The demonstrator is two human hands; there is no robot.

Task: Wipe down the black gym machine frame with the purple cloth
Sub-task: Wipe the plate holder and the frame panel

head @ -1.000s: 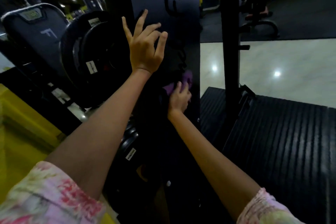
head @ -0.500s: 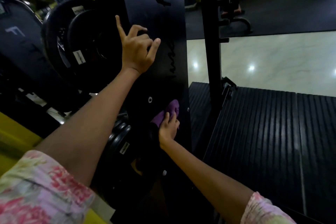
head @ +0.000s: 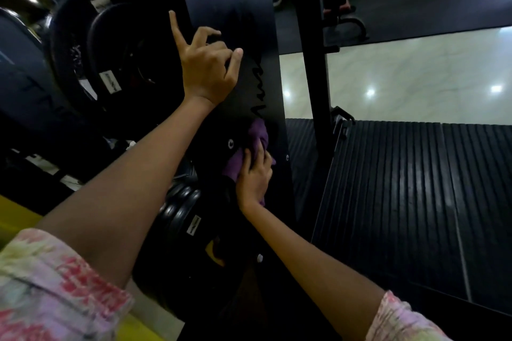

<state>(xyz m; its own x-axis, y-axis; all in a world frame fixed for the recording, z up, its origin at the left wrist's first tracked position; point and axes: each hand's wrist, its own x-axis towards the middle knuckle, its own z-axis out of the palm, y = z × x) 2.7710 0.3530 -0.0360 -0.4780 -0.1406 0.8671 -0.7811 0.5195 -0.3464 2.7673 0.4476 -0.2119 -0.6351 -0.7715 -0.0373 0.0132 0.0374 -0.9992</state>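
The black gym machine frame shows as a tall flat black panel [head: 249,22] with cut-out lettering, running up the middle of the view. My right hand [head: 253,177] holds the bunched purple cloth [head: 256,130] against the panel's lower part, just right of a bolt hole; cloth shows above and below the hand. My left hand [head: 207,69] rests higher on the panel near its left edge. Its middle fingers are curled, the little finger points up, and it holds nothing.
Black weight plates [head: 91,58] hang left of the panel, with more stacked lower down [head: 180,210]. A black upright post [head: 313,63] stands to the right. A ribbed black mat [head: 415,188] lies below a pale tiled floor [head: 415,77].
My right hand slid the cloth down the panel from beside the lettering to the bolt hole. My left hand's fingers went from spread flat to curled.
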